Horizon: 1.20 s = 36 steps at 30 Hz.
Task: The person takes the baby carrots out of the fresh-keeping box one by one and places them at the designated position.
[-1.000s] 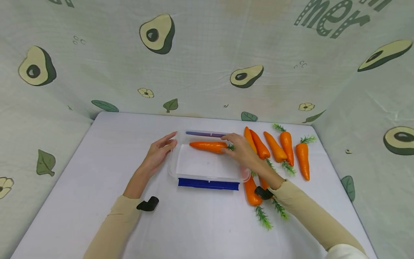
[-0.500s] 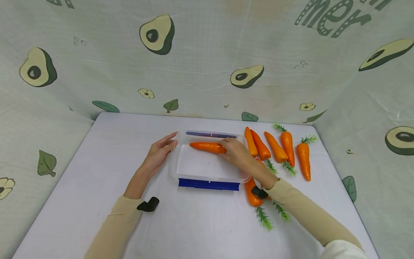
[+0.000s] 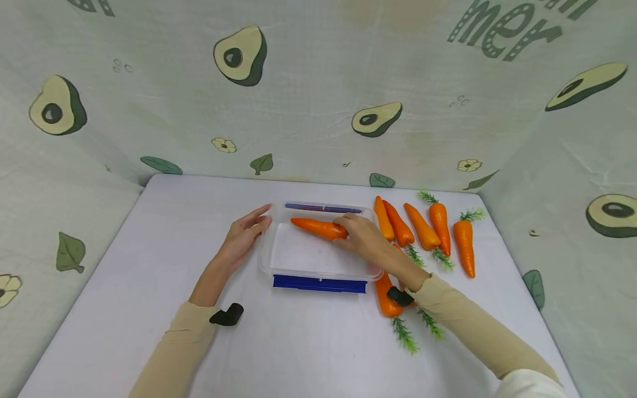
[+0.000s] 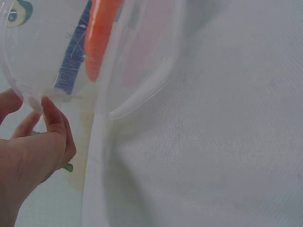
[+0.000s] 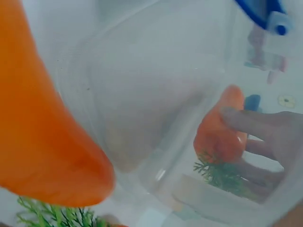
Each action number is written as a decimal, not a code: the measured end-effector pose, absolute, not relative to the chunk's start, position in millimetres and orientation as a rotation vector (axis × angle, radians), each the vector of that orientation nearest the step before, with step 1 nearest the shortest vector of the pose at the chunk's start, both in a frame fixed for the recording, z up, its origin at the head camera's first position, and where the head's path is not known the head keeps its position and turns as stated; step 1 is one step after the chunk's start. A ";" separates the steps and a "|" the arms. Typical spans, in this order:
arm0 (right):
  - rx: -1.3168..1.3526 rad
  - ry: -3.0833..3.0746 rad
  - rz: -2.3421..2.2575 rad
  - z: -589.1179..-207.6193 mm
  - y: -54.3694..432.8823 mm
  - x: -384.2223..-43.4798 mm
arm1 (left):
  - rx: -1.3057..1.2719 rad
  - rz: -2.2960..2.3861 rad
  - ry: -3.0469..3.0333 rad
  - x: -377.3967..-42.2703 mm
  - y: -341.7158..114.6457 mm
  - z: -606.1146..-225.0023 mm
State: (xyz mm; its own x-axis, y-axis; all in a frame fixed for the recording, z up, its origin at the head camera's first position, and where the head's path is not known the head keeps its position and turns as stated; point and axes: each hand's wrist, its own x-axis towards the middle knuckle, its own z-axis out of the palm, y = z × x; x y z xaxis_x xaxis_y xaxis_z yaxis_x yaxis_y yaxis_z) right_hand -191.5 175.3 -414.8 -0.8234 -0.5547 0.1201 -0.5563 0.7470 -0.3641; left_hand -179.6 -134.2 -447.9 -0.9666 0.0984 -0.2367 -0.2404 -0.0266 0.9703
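Note:
A clear plastic food container (image 3: 298, 260) with blue side clips (image 3: 319, 283) sits on the table in the head view. My left hand (image 3: 242, 237) pinches its left rim; the left wrist view shows the thumb and fingers (image 4: 53, 118) on the container's edge. Inside the container, toward its far side, lies an orange carrot (image 3: 316, 226), its pointed tip to the left. My right hand (image 3: 365, 237) grips the thick end of this carrot. Through the container wall in the right wrist view, the fingers (image 5: 251, 122) show around the carrot (image 5: 220, 132) above its green leaves (image 5: 222, 177).
Several more carrots (image 3: 422, 226) lie to the right of the container, some under the right forearm. One carrot (image 3: 388, 296) with green leaves lies near the container's right front corner. A printed cloth backdrop (image 3: 308, 94) surrounds the white table (image 3: 298, 342).
My right hand has shifted its hold on the carrot, covering its leafy end. The carrot's thick end has turned slightly toward me. The left hand stays on the container's rim.

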 end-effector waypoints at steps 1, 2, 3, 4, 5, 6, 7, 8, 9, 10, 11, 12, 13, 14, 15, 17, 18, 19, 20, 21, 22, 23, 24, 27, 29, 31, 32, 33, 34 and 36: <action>0.938 -2.923 0.616 -412.4 175.9 -190.4 | -0.154 2.090 2.011 -179.6 -134.6 -448.2; 0.943 -2.916 0.621 -409.9 176.4 -189.7 | -0.156 2.091 2.009 -179.6 -134.9 -448.4; 0.949 -2.909 0.625 -407.2 176.8 -188.6 | -0.159 2.087 2.012 -179.1 -135.0 -448.0; 0.953 -2.901 0.624 -404.4 177.3 -187.2 | -0.162 2.085 2.013 -179.1 -135.2 -448.0; 0.956 -2.893 0.625 -401.8 178.1 -185.8 | -0.162 2.083 2.016 -178.9 -135.1 -447.7; 0.956 -2.887 0.625 -398.9 178.8 -184.2 | -0.164 2.080 2.020 -178.7 -135.2 -447.4; 0.955 -2.881 0.627 -396.0 179.6 -182.6 | -0.164 2.080 2.020 -178.5 -135.4 -447.2; 0.951 -2.878 0.634 -392.8 180.3 -180.9 | -0.165 2.080 2.021 -178.3 -135.3 -446.9; 0.946 -2.876 0.633 -389.7 181.2 -179.4 | -0.166 2.081 2.022 -178.0 -135.2 -446.5; 0.937 -2.875 0.631 -386.8 182.3 -177.9 | -0.168 2.083 2.021 -178.4 -135.3 -446.6; 0.929 -2.871 0.630 -384.0 183.3 -176.6 | -0.170 2.085 2.020 -178.5 -135.2 -446.4; 0.921 -2.865 0.625 -381.2 184.4 -175.6 | -0.168 2.086 2.020 -178.5 -135.3 -446.2; 0.913 -2.859 0.630 -378.5 185.5 -174.6 | -0.167 2.093 2.016 -178.7 -135.3 -446.1; 0.908 -2.851 0.637 -376.1 186.9 -173.7 | -0.165 2.094 2.017 -179.0 -135.2 -446.1; 0.907 -2.836 0.646 -374.2 188.4 -173.1 | -0.163 2.096 2.017 -179.3 -135.1 -446.0; 0.909 -2.801 0.673 -371.4 191.8 -171.9 | -0.159 2.101 2.014 -179.5 -134.9 -445.7; 0.913 -2.781 0.694 -370.2 193.8 -171.3 | -0.157 2.105 2.008 -179.5 -134.7 -445.4; 0.918 -2.758 0.714 -369.3 195.8 -170.6 | -0.159 2.108 2.004 -179.4 -134.5 -445.1; 0.923 -2.737 0.731 -367.9 197.8 -169.7 | -0.161 2.107 2.002 -179.3 -134.2 -444.7; 0.928 -2.717 0.746 -366.6 199.6 -168.9 | -0.164 2.108 1.995 -179.0 -134.1 -444.2; 0.932 -2.699 0.755 -365.3 201.8 -168.1 | -0.165 2.109 1.991 -178.7 -133.9 -443.8; 0.932 -2.681 0.763 -364.2 204.0 -167.5 | -0.166 2.110 1.987 -178.7 -133.9 -443.6; 0.930 -2.665 0.772 -362.8 206.0 -167.0 | -0.167 2.108 1.987 -178.6 -134.0 -443.4; 0.905 -2.641 0.809 -358.8 213.4 -165.1 | -0.156 2.102 1.993 -178.1 -133.9 -442.8; 0.873 -2.639 0.837 -357.0 219.3 -163.5 | -0.152 2.099 1.996 -177.9 -133.7 -442.6; 0.835 -2.649 0.868 -355.1 226.1 -161.1 | -0.151 2.094 1.998 -177.3 -133.4 -442.1; 0.816 -2.654 0.883 -354.4 229.6 -159.6 | -0.154 2.094 1.995 -177.2 -133.3 -441.9; 0.791 -2.660 0.889 -354.0 233.4 -158.0 | -0.157 2.093 1.992 -176.8 -133.2 -441.7; 0.769 -2.664 0.903 -353.7 237.0 -156.2 | -0.165 2.096 1.985 -176.4 -132.9 -441.4; 0.729 -2.668 0.943 -353.8 244.3 -153.1 | -0.168 2.094 1.983 -175.8 -132.5 -440.8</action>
State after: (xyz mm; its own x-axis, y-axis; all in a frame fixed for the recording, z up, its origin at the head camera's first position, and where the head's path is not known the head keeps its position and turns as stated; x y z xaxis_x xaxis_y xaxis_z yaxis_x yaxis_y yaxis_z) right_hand -153.1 244.3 -353.8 -0.8531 -0.3798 0.3576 -0.5202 0.6712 -0.5281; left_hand -175.8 -132.5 -440.8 -0.9617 0.1024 -0.2544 -0.2596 -0.0409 0.9649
